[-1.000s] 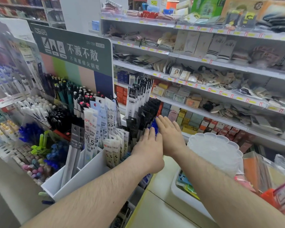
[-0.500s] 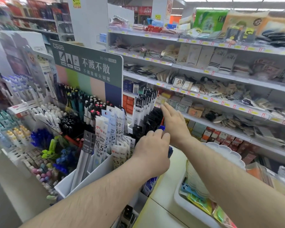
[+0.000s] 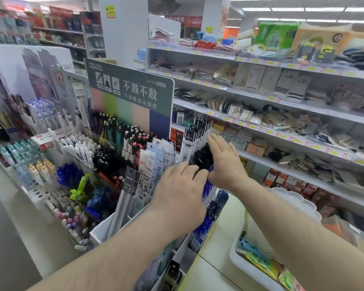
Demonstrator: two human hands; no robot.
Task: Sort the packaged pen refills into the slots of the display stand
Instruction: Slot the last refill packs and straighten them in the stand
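Observation:
A white display stand (image 3: 104,230) holds packaged pen refills upright in its slots. White 0.5 packs (image 3: 148,173) fill the middle slots, and a grey pack (image 3: 130,181) stands in front of them. Tall black-and-white packs (image 3: 196,133) rise at the back. My right hand (image 3: 224,163) is flat, fingers apart, palm pressed against a bunch of black refill packs (image 3: 202,156). From the left, my left hand (image 3: 180,194) reaches the same bunch, its fingers bent over the tops and its thumb hidden. Blue packs (image 3: 204,226) sit below my hands.
A green sign board (image 3: 130,89) stands behind rows of pens (image 3: 78,148) to the left. Store shelves (image 3: 282,134) full of small goods run along the right. A white scalloped tray (image 3: 301,201) and a white bin (image 3: 245,264) sit close under my right forearm.
Both hands have risen along the black packs, the right one from low beside them to flat against their upper part. The left fingers have spread from a curled shape. The view has tilted upward.

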